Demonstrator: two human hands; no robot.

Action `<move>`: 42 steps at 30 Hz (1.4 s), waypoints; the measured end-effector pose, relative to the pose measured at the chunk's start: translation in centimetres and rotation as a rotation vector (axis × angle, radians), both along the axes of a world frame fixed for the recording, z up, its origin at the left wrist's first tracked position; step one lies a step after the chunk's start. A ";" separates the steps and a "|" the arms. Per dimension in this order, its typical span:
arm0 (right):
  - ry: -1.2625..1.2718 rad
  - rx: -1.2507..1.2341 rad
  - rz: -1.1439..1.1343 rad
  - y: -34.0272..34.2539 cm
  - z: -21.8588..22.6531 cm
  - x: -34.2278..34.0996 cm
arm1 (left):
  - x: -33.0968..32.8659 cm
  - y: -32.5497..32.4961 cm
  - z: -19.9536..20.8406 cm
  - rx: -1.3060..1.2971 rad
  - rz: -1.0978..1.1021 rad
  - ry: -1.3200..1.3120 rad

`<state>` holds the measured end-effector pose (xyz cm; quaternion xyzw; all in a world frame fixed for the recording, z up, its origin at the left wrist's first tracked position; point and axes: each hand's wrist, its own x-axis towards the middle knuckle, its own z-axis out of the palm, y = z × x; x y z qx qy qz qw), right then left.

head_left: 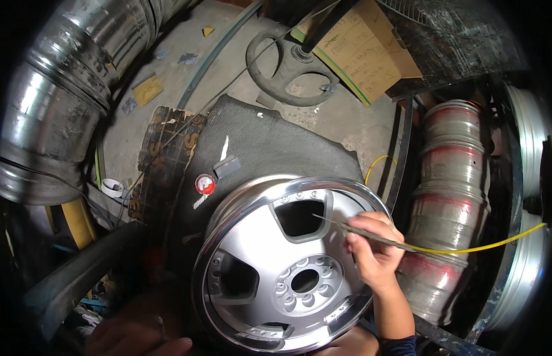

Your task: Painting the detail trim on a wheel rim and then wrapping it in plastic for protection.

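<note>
A silver alloy wheel rim (258,222) with a polished lip lies face up, slightly tilted, at the front edge of a dark ribbed mat (276,139). Over its right side, my right hand (376,243) is closed around a slim pen-like tool (371,235). The thin pointed tip of this tool reaches over the upper window of the wheel; I cannot tell whether it touches. From its back end a yellow cord or hose (483,246) runs to the right. Down at the lower left, my left hand (136,338) is in deep shadow, apart from the wheel, its fingers hard to make out.
A red-and-white small tin (204,184) and a grey block (227,167) lie on the mat. Stacked dusty rims (445,202) stand at right; a large metal duct (56,101) curves at left. Behind are a round-based stand (296,71) and a cardboard sheet (365,50).
</note>
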<state>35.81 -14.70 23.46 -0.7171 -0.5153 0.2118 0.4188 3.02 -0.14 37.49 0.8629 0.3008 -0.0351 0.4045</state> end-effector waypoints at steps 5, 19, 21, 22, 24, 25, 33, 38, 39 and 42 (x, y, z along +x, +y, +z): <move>-0.060 0.010 0.093 2.2 -1.2 -0.4 | 0.4 -0.4 0.2 -0.013 -0.043 0.045; -0.165 -0.009 0.137 4.5 -2.4 -0.3 | 0.8 0.3 -0.3 -0.023 -0.066 0.083; -0.161 -0.010 0.134 4.7 -2.4 -0.4 | 0.8 0.2 -0.3 -0.015 -0.058 0.079; -0.159 -0.008 0.135 4.8 -2.4 -0.4 | 0.8 0.1 -0.3 -0.013 -0.056 0.082; -0.152 -0.024 0.137 4.8 -2.4 -0.4 | 0.8 -0.1 -0.1 0.003 -0.046 0.065; -0.150 -0.020 0.137 4.9 -2.3 -0.3 | 0.8 -0.2 0.0 0.007 -0.045 0.067; 0.343 0.151 -0.039 -1.2 2.9 -0.1 | 0.3 -2.1 -0.8 0.219 -0.022 0.090; 0.181 0.362 -0.193 -12.3 10.9 0.5 | -0.7 -4.0 -0.6 0.524 0.135 -0.077; 0.084 0.354 -0.335 -16.9 12.4 -0.1 | 1.9 -3.2 -3.9 0.420 0.068 -0.179; 0.279 0.421 -0.371 -21.2 14.5 -6.1 | -0.4 -4.3 -0.5 0.346 0.122 -0.067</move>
